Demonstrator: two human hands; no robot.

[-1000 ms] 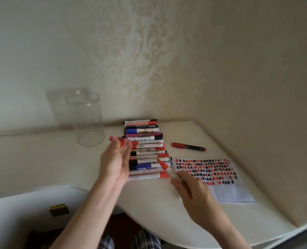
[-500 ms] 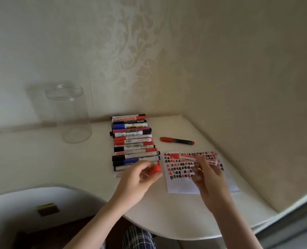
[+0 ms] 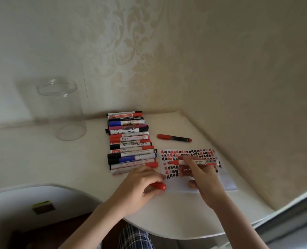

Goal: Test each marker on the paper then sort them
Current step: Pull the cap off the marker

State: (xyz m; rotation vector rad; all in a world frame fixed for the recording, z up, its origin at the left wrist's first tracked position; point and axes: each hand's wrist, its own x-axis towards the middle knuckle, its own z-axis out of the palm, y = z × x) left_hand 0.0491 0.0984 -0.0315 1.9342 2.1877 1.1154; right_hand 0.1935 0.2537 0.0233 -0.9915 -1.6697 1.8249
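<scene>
While the left hand point(image 3: 138, 186) pinches a red cap point(image 3: 158, 186), the right hand point(image 3: 201, 175) grips an uncapped red marker point(image 3: 194, 162) — over the paper point(image 3: 228, 182)

Bare forearms, no sleeves or jewellery; plaid trousers point(image 3: 131, 236) (dark blue-and-white check) at the knees.

My right hand point(image 3: 202, 178) covers part of the paper point(image 3: 226, 182) and its marks. My left hand point(image 3: 140, 186) hides most of the red cap point(image 3: 159, 186). Labels in the marker row point(image 3: 131, 142) are too small to read. Both forearms run off the lower edge.
</scene>
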